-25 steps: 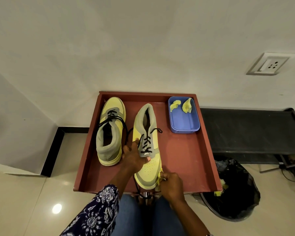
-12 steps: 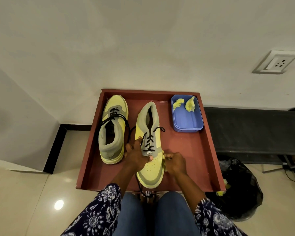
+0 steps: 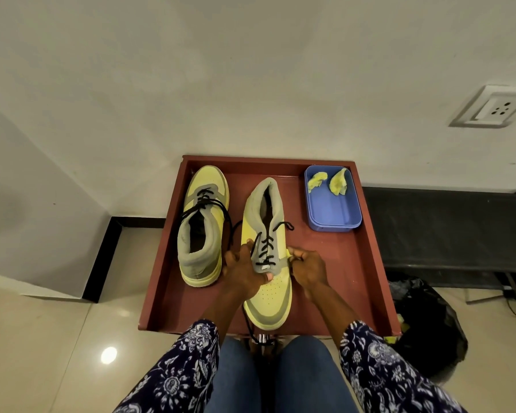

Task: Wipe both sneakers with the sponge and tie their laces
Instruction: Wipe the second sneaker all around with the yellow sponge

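Two yellow and grey sneakers with loose black laces lie on a reddish-brown tray (image 3: 367,263). The left sneaker (image 3: 203,225) points its toe away from me. The right sneaker (image 3: 267,248) points its toe toward me. My left hand (image 3: 243,271) grips the right sneaker across its tongue and left side. My right hand (image 3: 306,268) presses a small yellow sponge piece (image 3: 289,252) against the sneaker's right side; the fingers hide most of the sponge. One lace end hangs over the tray's near edge.
A blue plastic container (image 3: 334,216) at the tray's far right corner holds two yellow sponge scraps. A black bin bag (image 3: 426,320) sits on the floor at the right, below a dark bench (image 3: 447,228). My knees are just under the tray's near edge.
My right hand has slid with the sponge from the toe of the right sneaker up along its right side to the middle. The left hand has kept its grip.
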{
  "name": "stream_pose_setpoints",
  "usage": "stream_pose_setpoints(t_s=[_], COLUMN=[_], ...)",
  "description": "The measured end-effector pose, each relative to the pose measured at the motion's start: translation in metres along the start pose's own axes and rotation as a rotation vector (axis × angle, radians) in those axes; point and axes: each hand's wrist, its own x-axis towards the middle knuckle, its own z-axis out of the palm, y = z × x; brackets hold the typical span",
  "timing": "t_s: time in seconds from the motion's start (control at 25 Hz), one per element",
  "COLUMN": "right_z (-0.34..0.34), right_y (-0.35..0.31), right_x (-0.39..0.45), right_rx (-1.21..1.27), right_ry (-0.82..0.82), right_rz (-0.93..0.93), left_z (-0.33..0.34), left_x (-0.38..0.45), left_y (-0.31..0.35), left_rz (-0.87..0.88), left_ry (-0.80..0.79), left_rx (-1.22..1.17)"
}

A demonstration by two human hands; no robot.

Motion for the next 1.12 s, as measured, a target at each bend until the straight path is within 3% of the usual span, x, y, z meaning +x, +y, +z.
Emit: stream_pose_setpoints(t_s=[0.28,0.6,0.92,1.12], right_z=[-0.007,-0.007,-0.005,0.003], right_y=[0.026,0.051,0.010,-0.018], right_x=[-0.049,-0.059,-0.008,0.010], right_rx=[0.007,0.196,0.161,0.101], right_ry=[0.046,0.016,-0.038,0.016], right_rz=[-0.100,0.055,0.021,0.017], left_z=[0.001,0.000,0.000,0.000], left_x=[0.000,0.000,0.001,0.002], left_y=[0.000,0.002,0.001,0.000], left_rz=[-0.007,-0.015,-0.009,-0.015], left_ry=[0.001,0.006,0.001,0.002], left_rx=[-0.002,-0.006,-0.003,-0.008])
